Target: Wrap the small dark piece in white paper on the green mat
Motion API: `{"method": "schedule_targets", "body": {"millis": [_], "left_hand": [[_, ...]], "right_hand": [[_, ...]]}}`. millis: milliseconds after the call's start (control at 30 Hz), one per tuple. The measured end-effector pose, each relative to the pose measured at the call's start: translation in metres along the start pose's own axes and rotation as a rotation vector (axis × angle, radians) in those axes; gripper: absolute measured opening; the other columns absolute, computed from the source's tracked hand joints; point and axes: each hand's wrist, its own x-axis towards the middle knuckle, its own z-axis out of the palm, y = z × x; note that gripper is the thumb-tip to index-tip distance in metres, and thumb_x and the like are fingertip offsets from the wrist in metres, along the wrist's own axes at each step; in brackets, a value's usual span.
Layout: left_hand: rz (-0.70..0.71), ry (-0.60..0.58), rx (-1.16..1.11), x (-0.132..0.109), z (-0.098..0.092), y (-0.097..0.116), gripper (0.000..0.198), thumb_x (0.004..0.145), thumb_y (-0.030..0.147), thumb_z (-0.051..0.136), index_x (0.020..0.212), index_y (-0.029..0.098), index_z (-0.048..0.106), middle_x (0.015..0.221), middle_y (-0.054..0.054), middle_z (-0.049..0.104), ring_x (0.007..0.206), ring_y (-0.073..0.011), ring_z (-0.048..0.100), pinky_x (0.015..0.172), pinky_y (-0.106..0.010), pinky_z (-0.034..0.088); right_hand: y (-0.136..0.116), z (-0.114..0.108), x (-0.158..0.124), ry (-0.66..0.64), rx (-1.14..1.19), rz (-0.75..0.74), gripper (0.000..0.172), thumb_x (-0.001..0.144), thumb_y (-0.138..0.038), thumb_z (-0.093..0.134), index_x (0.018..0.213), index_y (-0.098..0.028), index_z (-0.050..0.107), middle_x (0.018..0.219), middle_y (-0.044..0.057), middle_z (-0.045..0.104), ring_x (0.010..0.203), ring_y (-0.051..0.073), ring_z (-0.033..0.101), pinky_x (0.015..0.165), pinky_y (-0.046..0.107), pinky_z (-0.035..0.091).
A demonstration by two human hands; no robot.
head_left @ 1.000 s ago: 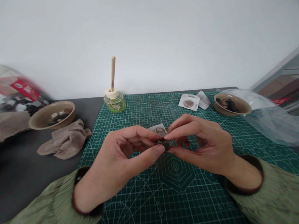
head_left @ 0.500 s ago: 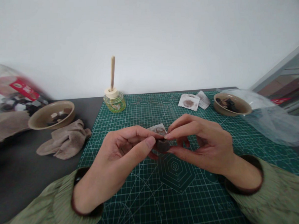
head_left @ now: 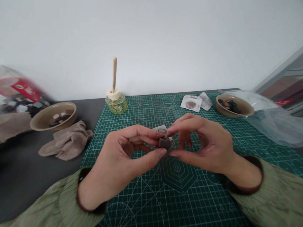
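Risen slightly: one dark piece (head_left: 165, 143), pinched between left hand (head_left: 120, 158), right hand (head_left: 205, 143)

head-worn camera, person's own viewpoint, facing forward and down across green cutting mat (head_left: 135, 208); close on left hand (head_left: 120, 158) and right hand (head_left: 208, 144) at lower centre, white wall (head_left: 147, 26) filling upper half.

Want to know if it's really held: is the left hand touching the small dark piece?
Touching. The head view shows the left hand pinching the small dark piece between its thumb and forefinger tips.
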Motion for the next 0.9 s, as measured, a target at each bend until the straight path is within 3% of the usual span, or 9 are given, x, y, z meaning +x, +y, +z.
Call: {"method": "schedule_targets", "body": {"millis": [67, 167, 300, 433, 500, 567, 667, 767, 900], "left_hand": [[0.028, 0.008, 0.009, 0.004, -0.002, -0.002, 0.019, 0.080, 0.012, 0.097, 0.096, 0.021, 0.091, 0.096, -0.008, 0.093, 0.088, -0.0243, 0.090, 0.083, -0.030, 0.075], [0.085, 0.049, 0.036, 0.004, -0.006, 0.004, 0.018, 0.081, 0.016, 0.098, 0.097, 0.021, 0.094, 0.096, -0.009, 0.093, 0.087, -0.0240, 0.088, 0.082, -0.031, 0.073], [0.169, 0.130, 0.064, -0.030, -0.016, 0.028, 0.021, 0.087, 0.016, 0.093, 0.106, 0.025, 0.097, 0.102, -0.009, 0.092, 0.091, -0.0214, 0.085, 0.080, -0.027, 0.070], [0.159, 0.339, 0.005, -0.098, -0.031, 0.044, 0.029, 0.086, 0.017, 0.099, 0.110, 0.032, 0.098, 0.094, -0.005, 0.091, 0.083, -0.0153, 0.081, 0.076, -0.019, 0.065], [0.103, 0.455, -0.108, -0.130, -0.038, 0.046, 0.020, 0.087, 0.029, 0.103, 0.106, 0.031, 0.098, 0.089, -0.004, 0.090, 0.077, -0.0134, 0.079, 0.072, -0.016, 0.063], [0.068, 0.558, -0.177, -0.157, -0.043, 0.047, 0.027, 0.083, 0.043, 0.108, 0.104, 0.029, 0.098, 0.084, -0.005, 0.088, 0.074, -0.0129, 0.076, 0.071, -0.015, 0.063], [0.065, 0.669, -0.235, -0.187, -0.047, 0.050, 0.039, 0.072, 0.053, 0.113, 0.098, 0.028, 0.098, 0.079, -0.005, 0.086, 0.070, -0.0123, 0.074, 0.065, -0.014, 0.061], [0.096, 0.724, -0.260, -0.209, -0.048, 0.055, 0.038, 0.068, 0.052, 0.115, 0.093, 0.028, 0.098, 0.076, -0.004, 0.084, 0.066, -0.0122, 0.072, 0.063, -0.015, 0.061], [0.161, 0.771, -0.237, -0.228, -0.050, 0.060, 0.033, 0.064, 0.036, 0.115, 0.089, 0.026, 0.097, 0.070, -0.003, 0.081, 0.061, -0.0123, 0.070, 0.064, -0.019, 0.064]], "right_hand": [[0.007, -0.001, -0.002, 0.008, 0.013, 0.036, 0.038, 0.104, -0.029, 0.090, 0.138, -0.023, 0.073, 0.114, 0.005, 0.084, 0.067, 0.010, 0.070, 0.060, 0.024, 0.058], [0.014, -0.004, 0.000, 0.042, 0.046, 0.115, 0.026, 0.115, -0.035, 0.072, 0.138, -0.022, 0.072, 0.117, 0.008, 0.083, 0.077, 0.014, 0.077, 0.065, 0.027, 0.063], [-0.003, 0.005, 0.022, -0.122, -0.061, 0.228, 0.025, 0.114, -0.034, 0.069, 0.133, -0.019, 0.073, 0.128, 0.013, 0.080, 0.109, 0.023, 0.082, 0.085, 0.036, 0.071], [-0.030, 0.059, 0.061, -0.347, -0.221, 0.185, 0.026, 0.110, -0.027, 0.070, 0.134, -0.017, 0.071, 0.145, 0.018, 0.078, 0.133, 0.029, 0.077, 0.106, 0.046, 0.068], [-0.035, 0.100, 0.080, -0.402, -0.258, 0.172, 0.030, 0.111, -0.026, 0.070, 0.139, -0.016, 0.071, 0.155, 0.020, 0.074, 0.143, 0.032, 0.074, 0.117, 0.051, 0.064], [-0.034, 0.142, 0.096, -0.459, -0.301, 0.165, 0.033, 0.111, -0.025, 0.072, 0.143, -0.016, 0.071, 0.158, 0.021, 0.074, 0.150, 0.033, 0.070, 0.127, 0.053, 0.058], [-0.029, 0.192, 0.112, -0.523, -0.384, 0.173, 0.039, 0.113, -0.030, 0.076, 0.149, -0.016, 0.071, 0.153, 0.020, 0.075, 0.140, 0.034, 0.074, 0.122, 0.055, 0.061], [-0.024, 0.217, 0.122, -0.566, -0.459, 0.178, 0.043, 0.113, -0.041, 0.079, 0.150, -0.020, 0.072, 0.151, 0.014, 0.074, 0.128, 0.031, 0.078, 0.108, 0.054, 0.069], [-0.030, 0.218, 0.132, -0.578, -0.481, 0.179, 0.044, 0.113, -0.043, 0.079, 0.150, -0.021, 0.071, 0.152, 0.013, 0.073, 0.127, 0.030, 0.078, 0.106, 0.053, 0.070]]}}
